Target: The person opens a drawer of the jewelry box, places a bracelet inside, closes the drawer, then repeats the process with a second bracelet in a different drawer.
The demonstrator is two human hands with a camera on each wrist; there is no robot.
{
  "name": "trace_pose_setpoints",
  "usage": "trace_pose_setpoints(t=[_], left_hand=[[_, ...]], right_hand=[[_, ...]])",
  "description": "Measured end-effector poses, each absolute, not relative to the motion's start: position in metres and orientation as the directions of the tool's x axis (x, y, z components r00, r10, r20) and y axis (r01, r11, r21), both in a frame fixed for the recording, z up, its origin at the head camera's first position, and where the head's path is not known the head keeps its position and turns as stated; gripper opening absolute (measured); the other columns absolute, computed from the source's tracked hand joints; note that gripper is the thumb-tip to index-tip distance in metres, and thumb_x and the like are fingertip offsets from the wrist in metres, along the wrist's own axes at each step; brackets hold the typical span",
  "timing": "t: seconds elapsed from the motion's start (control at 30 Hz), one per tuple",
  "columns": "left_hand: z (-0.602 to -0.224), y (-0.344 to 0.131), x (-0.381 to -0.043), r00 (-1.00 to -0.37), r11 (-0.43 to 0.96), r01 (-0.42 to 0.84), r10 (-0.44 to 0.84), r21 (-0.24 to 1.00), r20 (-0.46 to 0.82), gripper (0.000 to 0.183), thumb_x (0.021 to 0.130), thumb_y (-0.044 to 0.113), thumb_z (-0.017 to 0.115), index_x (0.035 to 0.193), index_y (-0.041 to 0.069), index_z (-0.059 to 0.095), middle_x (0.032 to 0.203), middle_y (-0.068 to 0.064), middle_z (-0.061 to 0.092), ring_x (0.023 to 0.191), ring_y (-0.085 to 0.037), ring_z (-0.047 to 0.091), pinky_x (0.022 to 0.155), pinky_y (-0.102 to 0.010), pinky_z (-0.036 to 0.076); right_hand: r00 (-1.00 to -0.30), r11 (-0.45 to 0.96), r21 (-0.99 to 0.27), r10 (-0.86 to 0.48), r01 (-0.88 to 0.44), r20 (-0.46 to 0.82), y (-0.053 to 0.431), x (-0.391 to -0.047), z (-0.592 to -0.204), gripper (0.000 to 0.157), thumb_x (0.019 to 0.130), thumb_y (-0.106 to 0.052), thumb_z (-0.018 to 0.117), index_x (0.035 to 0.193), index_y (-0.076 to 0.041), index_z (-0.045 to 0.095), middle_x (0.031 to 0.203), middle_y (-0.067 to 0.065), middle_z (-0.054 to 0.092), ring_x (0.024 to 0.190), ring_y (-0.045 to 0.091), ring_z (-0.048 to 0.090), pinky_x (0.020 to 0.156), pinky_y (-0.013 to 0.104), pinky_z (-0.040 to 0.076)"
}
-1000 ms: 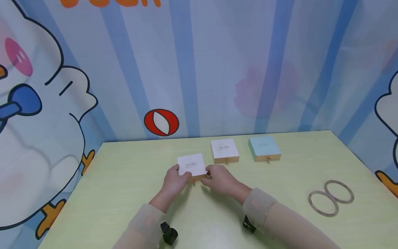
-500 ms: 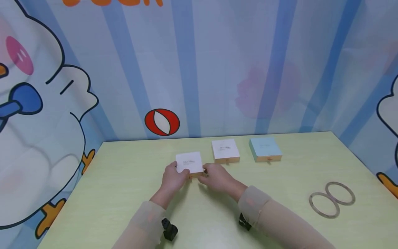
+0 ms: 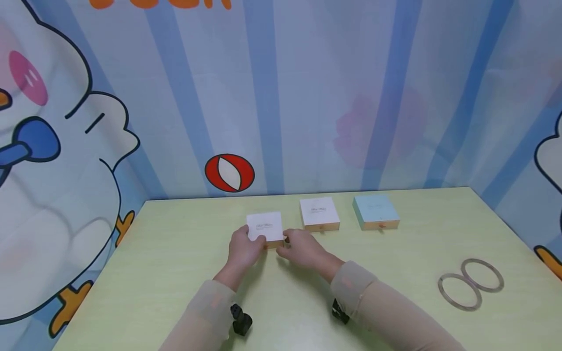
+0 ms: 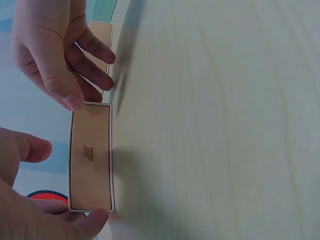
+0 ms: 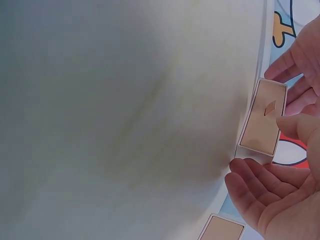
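A square white box (image 3: 265, 225) with script lettering on its lid lies at mid-table in the head view. Its tan front, with a small pull tab, faces me in the left wrist view. My left hand (image 3: 244, 251) holds its left side, fingers at that end and thumb over the front edge. On the opposite side is my right hand (image 3: 303, 247), fingers loosely bent beside the box's right end. In the left wrist view, one digit of that right hand meets the top corner, while the others are spread apart near the table.
A second white box (image 3: 319, 212) and a light blue box (image 3: 376, 211) stand in a row further right. Two pale rings (image 3: 459, 292) lie side by side, touching, at the right of the table (image 3: 184, 273). A printed cloth backdrop (image 3: 303, 97) rises behind.
The white box has shifted left and slightly away from me, with both hands moving along beside it. The other boxes and the rings stay in place on the table.
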State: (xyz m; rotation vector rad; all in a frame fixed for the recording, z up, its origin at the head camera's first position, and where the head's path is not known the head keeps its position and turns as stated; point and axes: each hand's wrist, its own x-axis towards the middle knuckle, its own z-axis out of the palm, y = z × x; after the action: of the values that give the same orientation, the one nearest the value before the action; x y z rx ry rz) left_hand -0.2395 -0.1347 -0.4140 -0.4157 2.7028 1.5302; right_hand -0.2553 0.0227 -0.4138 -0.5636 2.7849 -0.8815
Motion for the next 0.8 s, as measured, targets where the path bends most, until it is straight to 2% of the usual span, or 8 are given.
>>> trace_pose_setpoints(t=[0.13, 0.3, 0.53, 0.6, 0.67, 0.73, 0.8], left_hand=[[-0.415, -0.135, -0.242, -0.964, 0.485, -0.232, -0.231, 0.843, -0.132, 0.064, 0.090, 0.019, 0.056, 0.142, -0.009, 0.032, 0.146, -0.025, 0.036, 0.128, -0.032, 0.041, 0.107, -0.047, 0.035], [-0.415, -0.135, -0.246, -0.963, 0.483, -0.230, -0.240, 0.845, -0.124, 0.064, 0.089, 0.019, 0.056, 0.142, -0.008, 0.032, 0.146, -0.024, 0.036, 0.129, -0.032, 0.041, 0.107, -0.046, 0.034], [-0.417, -0.134, -0.251, -0.962, 0.481, -0.221, -0.250, 0.848, -0.109, 0.065, 0.089, 0.020, 0.056, 0.142, -0.008, 0.031, 0.148, -0.025, 0.033, 0.134, -0.033, 0.037, 0.109, -0.047, 0.032], [-0.417, -0.134, -0.252, -0.961, 0.482, -0.221, -0.255, 0.848, -0.106, 0.066, 0.089, 0.020, 0.057, 0.142, -0.008, 0.030, 0.148, -0.025, 0.032, 0.136, -0.034, 0.035, 0.110, -0.047, 0.031], [-0.418, -0.135, -0.254, -0.962, 0.484, -0.213, -0.258, 0.849, -0.095, 0.066, 0.089, 0.020, 0.057, 0.142, -0.009, 0.031, 0.148, -0.025, 0.033, 0.136, -0.034, 0.034, 0.110, -0.046, 0.031], [-0.419, -0.135, -0.256, -0.963, 0.485, -0.203, -0.257, 0.851, -0.083, 0.066, 0.089, 0.020, 0.058, 0.142, -0.009, 0.031, 0.147, -0.025, 0.034, 0.135, -0.035, 0.035, 0.109, -0.047, 0.032], [-0.420, -0.136, -0.257, -0.965, 0.499, -0.195, -0.251, 0.845, -0.075, 0.066, 0.089, 0.020, 0.058, 0.141, -0.009, 0.032, 0.147, -0.025, 0.035, 0.135, -0.035, 0.036, 0.109, -0.047, 0.032]], right_hand=[[-0.913, 0.757, -0.578, -0.405, -0.304, -0.050, 0.021, -0.258, -0.416, 0.042, 0.088, -0.025, 0.064, 0.120, 0.003, 0.059, 0.113, 0.016, 0.066, 0.082, 0.016, 0.057, 0.079, 0.035, 0.050], [-0.910, 0.753, -0.590, -0.408, -0.292, -0.070, 0.020, -0.261, -0.413, 0.047, 0.088, -0.025, 0.065, 0.123, 0.004, 0.056, 0.116, 0.018, 0.064, 0.086, 0.018, 0.058, 0.082, 0.036, 0.050], [-0.911, 0.758, -0.592, -0.402, -0.274, -0.093, 0.018, -0.267, -0.411, 0.053, 0.087, -0.024, 0.065, 0.130, 0.004, 0.051, 0.118, 0.019, 0.064, 0.100, 0.022, 0.063, 0.088, 0.038, 0.050], [-0.910, 0.761, -0.588, -0.403, -0.275, -0.097, 0.017, -0.269, -0.410, 0.053, 0.087, -0.023, 0.066, 0.130, 0.004, 0.051, 0.117, 0.018, 0.064, 0.098, 0.021, 0.062, 0.087, 0.037, 0.050], [-0.907, 0.761, -0.586, -0.408, -0.277, -0.101, 0.016, -0.270, -0.409, 0.052, 0.087, -0.023, 0.066, 0.129, 0.004, 0.052, 0.112, 0.017, 0.067, 0.089, 0.019, 0.062, 0.082, 0.035, 0.051], [-0.904, 0.759, -0.586, -0.416, -0.285, -0.098, 0.015, -0.271, -0.408, 0.048, 0.086, -0.022, 0.066, 0.124, 0.005, 0.055, 0.098, 0.012, 0.068, 0.076, 0.015, 0.058, 0.072, 0.031, 0.049], [-0.898, 0.756, -0.584, -0.428, -0.296, -0.099, 0.015, -0.272, -0.407, 0.045, 0.087, -0.022, 0.066, 0.121, 0.005, 0.056, 0.078, 0.005, 0.064, 0.061, 0.013, 0.049, 0.061, 0.028, 0.043]])
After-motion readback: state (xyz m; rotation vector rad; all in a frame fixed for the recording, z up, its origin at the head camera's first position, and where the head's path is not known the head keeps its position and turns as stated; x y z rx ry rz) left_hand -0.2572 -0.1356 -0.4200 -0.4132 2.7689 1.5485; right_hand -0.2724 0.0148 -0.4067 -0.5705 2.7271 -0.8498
